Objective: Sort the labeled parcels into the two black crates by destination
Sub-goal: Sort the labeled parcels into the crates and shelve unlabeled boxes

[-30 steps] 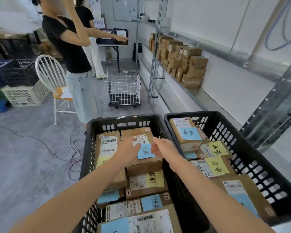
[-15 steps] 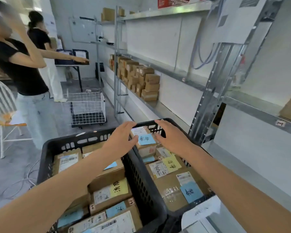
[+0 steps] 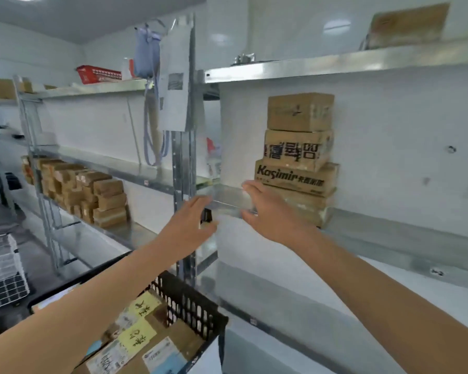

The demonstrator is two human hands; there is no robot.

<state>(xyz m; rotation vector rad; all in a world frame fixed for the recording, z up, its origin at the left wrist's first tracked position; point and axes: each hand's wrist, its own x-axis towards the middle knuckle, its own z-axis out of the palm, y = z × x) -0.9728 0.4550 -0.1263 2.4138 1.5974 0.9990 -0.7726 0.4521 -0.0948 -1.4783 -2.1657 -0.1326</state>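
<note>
Fetch step, seemingly: left hand (image 3: 192,225) and right hand (image 3: 268,211) are hovering empty, fingers spread wide, at the foot of the carton stack (image 3: 299,130). The black crate (image 3: 189,300) holding labeled parcels (image 3: 138,336) is sitting well below that stack. The next move is calling for a two-sided grip on one carton.

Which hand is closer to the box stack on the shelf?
Right. The right hand is at the stack, lower left; the left hand is farther left, by the shelf post.

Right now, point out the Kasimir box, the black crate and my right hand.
Kasimir box (image 3: 295,177): head view, printed front face.
black crate (image 3: 192,306): head view, lattice side wall.
right hand (image 3: 273,214): head view, back of hand.
</note>
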